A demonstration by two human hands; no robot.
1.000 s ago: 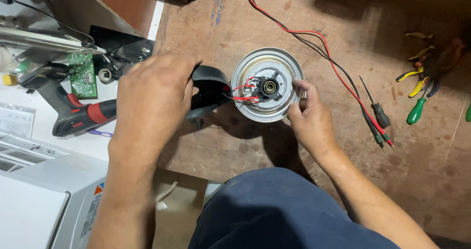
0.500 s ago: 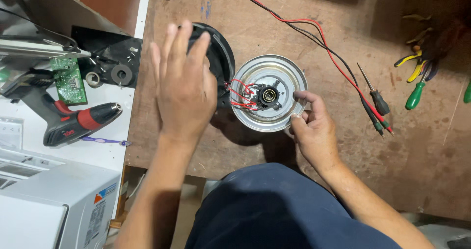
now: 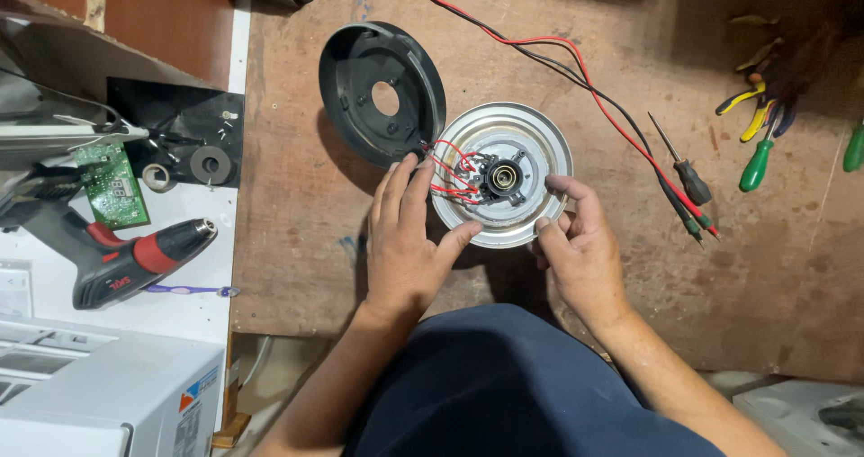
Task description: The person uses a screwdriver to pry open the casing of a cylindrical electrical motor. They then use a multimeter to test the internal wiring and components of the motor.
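Note:
A round silver metal base (image 3: 531,142) with red wires and a black centre connector (image 3: 500,176) lies on the brown wooden bench. My left hand (image 3: 407,237) rests at its left rim, fingers spread, fingertips by the red wires. My right hand (image 3: 580,246) grips the base's lower right rim with thumb and fingers. A black round plastic cover (image 3: 382,93) lies open-side up just left of the base, joined to it by the wires.
Red and black probe leads (image 3: 576,70) cross the bench to the right. A screwdriver (image 3: 681,169) and pliers with coloured handles (image 3: 760,129) lie right. A red cordless drill (image 3: 135,264), green circuit board (image 3: 112,183) and small washers lie on the white surface at left.
My left hand set the black cover down flat beside the base, then moved down onto the base's left rim. My right hand stayed on the base.

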